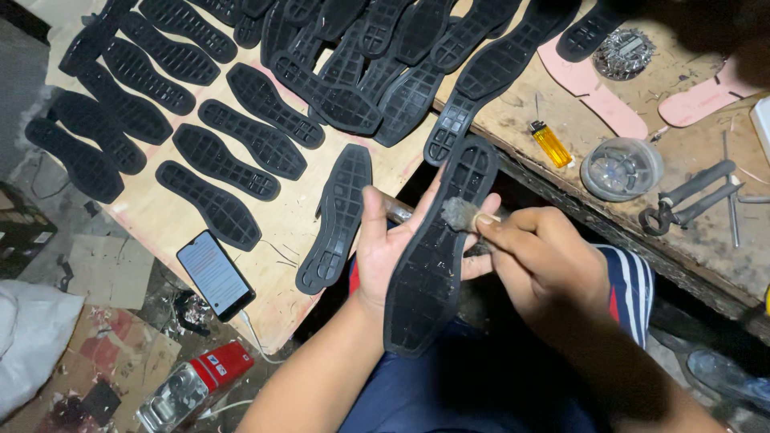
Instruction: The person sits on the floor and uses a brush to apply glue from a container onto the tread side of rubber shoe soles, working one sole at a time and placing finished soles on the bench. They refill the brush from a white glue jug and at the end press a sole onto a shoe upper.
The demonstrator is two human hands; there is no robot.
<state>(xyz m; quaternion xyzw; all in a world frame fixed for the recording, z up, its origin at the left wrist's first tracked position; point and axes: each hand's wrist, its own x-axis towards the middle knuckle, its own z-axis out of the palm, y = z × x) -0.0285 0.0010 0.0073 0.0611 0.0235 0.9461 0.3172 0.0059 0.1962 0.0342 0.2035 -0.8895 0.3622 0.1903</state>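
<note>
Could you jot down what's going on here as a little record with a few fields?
Left hand: holds a black ridged rubber shoe sole from beneath
Right hand: presses a small grey-tipped brush onto the sole
Wooden board: many more black soles, a dark smartphone
Workbench: yellow lighter, round clear tub, metal pincers

Black ridged rubber shoe sole (437, 256) — grid-patterned, matching the black soles (241, 136) left of it; right of it, a transparent yellow plastic lighter (550, 143), pale pink insole cut-outs (593, 88) — below, blue-and-white striped cloth (634, 289).
</note>
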